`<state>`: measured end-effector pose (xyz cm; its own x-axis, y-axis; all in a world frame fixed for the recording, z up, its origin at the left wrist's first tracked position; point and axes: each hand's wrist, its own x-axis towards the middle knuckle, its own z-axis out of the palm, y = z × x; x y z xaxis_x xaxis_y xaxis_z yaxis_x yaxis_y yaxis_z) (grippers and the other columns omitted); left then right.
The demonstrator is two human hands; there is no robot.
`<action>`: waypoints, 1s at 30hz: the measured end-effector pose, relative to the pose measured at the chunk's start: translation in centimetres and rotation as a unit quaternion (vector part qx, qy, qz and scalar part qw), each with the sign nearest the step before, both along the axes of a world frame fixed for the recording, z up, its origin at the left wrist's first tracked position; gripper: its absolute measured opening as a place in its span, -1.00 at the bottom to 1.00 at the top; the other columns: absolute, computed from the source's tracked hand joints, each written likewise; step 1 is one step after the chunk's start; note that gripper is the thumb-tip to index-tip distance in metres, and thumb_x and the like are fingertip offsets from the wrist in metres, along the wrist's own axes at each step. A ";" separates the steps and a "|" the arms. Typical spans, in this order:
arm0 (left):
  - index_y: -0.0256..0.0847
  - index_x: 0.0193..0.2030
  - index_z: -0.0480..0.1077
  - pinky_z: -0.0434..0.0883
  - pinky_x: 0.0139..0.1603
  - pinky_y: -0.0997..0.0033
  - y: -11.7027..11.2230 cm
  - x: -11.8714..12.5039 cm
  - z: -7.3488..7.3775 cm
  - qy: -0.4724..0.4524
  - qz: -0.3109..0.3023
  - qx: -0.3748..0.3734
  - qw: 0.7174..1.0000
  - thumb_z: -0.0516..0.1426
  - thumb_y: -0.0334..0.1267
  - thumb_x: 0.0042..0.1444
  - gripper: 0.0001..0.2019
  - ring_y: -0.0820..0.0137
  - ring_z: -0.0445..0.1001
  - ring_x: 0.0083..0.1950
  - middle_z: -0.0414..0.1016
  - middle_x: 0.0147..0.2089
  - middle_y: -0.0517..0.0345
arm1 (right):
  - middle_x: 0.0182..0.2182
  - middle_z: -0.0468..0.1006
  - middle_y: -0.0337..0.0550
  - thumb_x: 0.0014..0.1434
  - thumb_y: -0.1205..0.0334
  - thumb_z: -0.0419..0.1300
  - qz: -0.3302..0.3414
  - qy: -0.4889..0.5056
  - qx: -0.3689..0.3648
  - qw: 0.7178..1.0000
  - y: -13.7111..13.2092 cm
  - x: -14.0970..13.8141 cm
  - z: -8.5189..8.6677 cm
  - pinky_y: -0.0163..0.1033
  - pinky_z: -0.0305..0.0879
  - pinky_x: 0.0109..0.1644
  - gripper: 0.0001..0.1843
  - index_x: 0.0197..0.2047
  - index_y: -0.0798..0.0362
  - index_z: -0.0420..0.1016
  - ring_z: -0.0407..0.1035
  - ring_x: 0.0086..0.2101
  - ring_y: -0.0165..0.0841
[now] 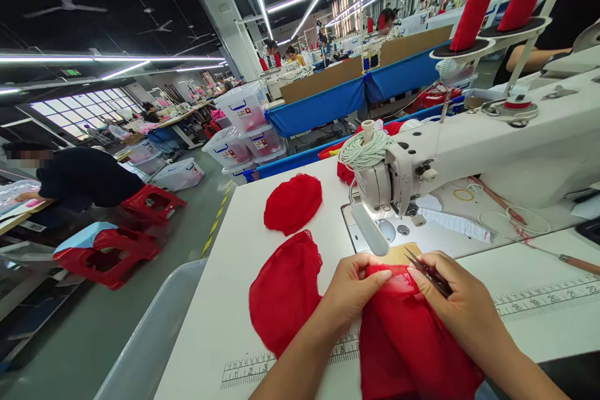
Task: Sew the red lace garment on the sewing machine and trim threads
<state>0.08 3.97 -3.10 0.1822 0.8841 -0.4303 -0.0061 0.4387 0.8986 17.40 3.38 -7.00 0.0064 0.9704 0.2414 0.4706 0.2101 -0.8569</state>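
The grip of my left hand (354, 284) is pressed together, thumb and forefinger pinching the folded top edge of the red fabric (407, 337). My right hand (462, 303) is closed around a pair of thread snips (429, 274), with its fingertips resting on the same edge and the dark blades pointing up and left across it.

The blades are the main risk, I think. They lie right on the cloth and close to my left fingertips, so a careless close could nick the fabric or my finger. My pinch is also shallow. If the thin cloth slid out of it, the edge would go slack under the blades. Most of the piece hangs over the front of the worktop (234, 300), and that weight could drag it off.

The fabric is bright red, thin and soft. It is bunched into loose folds below my hands and has a narrow doubled band along the top. It sits at the near edge of the worktop, just in front of the sewing machine (492, 150) and over the printed ruler (544, 297).

Two more red lace pieces lie to my left, one (284, 290) just beside my wrist and the other (293, 203) farther back.
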 end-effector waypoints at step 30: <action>-0.33 -0.38 0.51 0.31 -0.28 0.49 0.0 0.0 0.0 -0.080 0.043 -0.032 0.995 0.41 -0.07 -0.20 -0.63 0.46 0.41 -0.34 0.53 -0.39 0.09 | -0.24 0.64 -0.07 0.45 0.07 -0.19 -0.036 -0.280 0.227 0.932 -1.5 -0.6 -1.0 -0.37 0.46 -0.49 -0.52 -0.02 0.13 0.48 0.58 -0.34 -0.35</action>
<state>0.07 3.98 -3.06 0.1780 0.8707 -0.4585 -0.1872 0.4874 0.8528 16.76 1.86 -8.05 -0.1835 0.7690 0.6124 0.8439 0.4428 -0.3031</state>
